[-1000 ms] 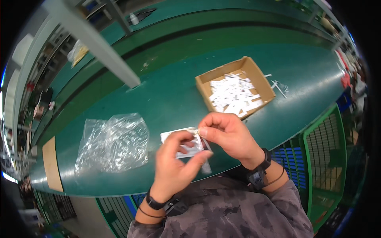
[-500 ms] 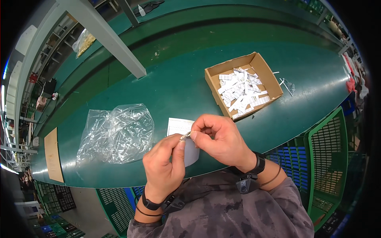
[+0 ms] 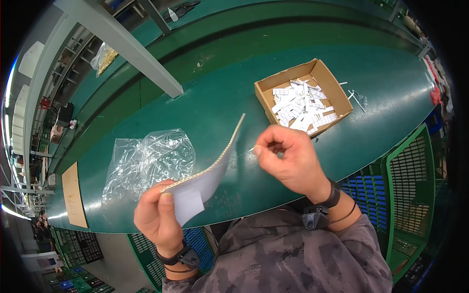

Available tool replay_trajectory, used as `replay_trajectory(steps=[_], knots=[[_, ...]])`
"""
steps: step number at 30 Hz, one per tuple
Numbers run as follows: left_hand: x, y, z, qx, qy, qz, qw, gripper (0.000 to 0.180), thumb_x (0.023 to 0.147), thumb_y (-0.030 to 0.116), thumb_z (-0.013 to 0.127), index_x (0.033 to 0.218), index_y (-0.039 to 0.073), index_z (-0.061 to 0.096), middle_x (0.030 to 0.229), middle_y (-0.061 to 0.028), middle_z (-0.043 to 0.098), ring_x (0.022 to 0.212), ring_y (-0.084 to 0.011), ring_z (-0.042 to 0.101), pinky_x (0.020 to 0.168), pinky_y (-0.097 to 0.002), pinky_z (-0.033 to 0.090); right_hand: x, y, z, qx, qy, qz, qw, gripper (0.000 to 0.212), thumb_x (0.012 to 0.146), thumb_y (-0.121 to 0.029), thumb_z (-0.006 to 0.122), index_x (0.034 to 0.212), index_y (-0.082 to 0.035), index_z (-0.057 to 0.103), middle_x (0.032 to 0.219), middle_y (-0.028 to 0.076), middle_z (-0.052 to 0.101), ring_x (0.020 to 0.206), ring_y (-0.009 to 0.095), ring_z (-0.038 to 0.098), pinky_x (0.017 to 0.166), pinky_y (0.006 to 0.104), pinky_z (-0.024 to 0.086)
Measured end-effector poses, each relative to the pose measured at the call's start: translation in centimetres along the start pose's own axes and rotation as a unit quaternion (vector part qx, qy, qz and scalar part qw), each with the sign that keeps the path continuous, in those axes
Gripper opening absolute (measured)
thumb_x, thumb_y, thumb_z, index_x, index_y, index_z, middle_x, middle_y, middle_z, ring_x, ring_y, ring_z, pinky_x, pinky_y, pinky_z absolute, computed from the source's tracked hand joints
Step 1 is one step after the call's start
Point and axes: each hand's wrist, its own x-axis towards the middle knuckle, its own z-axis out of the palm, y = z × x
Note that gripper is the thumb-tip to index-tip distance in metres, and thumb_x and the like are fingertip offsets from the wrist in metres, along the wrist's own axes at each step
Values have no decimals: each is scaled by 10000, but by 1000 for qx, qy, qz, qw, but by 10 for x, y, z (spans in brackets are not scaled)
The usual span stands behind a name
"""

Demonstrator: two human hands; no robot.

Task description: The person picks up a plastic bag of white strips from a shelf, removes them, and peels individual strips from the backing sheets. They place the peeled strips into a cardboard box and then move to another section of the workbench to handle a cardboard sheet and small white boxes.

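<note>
My left hand [image 3: 157, 217] pinches one end of a white paper sheet [image 3: 207, 183] between thumb and fingers. A narrow cream strip, beaded or toothed in look, runs along the sheet's upper edge. The sheet curves upward and away to the right, its far tip raised over the table. A smaller white flap [image 3: 190, 205] hangs near my left thumb. My right hand [image 3: 293, 161] is closed in a pinch to the right of the sheet. From its fingertips a thin pale thread-like piece [image 3: 250, 151] reaches toward the sheet; whether it joins the sheet I cannot tell.
An open cardboard box [image 3: 337, 90] with many white paper strips stands beyond my right hand. A clear plastic bag [image 3: 151, 158] lies to the left, a brown cardboard piece [image 3: 74, 195] farther left. A grey post [image 3: 141, 56] rises from the green table [image 3: 220, 93]. Green crates [image 3: 391, 195] flank me below.
My hands have moved apart, the left going left and down. The sheet has been lifted off the table and its stripped edge stretches out between them. The thread-like piece now shows in my right fingers.
</note>
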Motion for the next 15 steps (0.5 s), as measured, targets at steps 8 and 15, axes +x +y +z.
replay_trajectory(steps=[8,15], knots=[[-7,-30,-29,-41,98,-48,993,155,985,60,531,1051,-38,631,1010,-110,673,891,-136,607,818,-251,476,5,7,-41,-86,134,-53,986,66,881,-40,640,839,4,613,744,-32,591,666,29,521,601,192,438],[-15,-60,-38,-140,115,-92,979,162,1004,103,526,1026,-35,608,974,-77,665,873,-112,595,815,-243,468,3,18,-92,-137,232,-46,962,86,924,-59,617,857,-5,607,726,-63,551,644,6,474,565,180,380]])
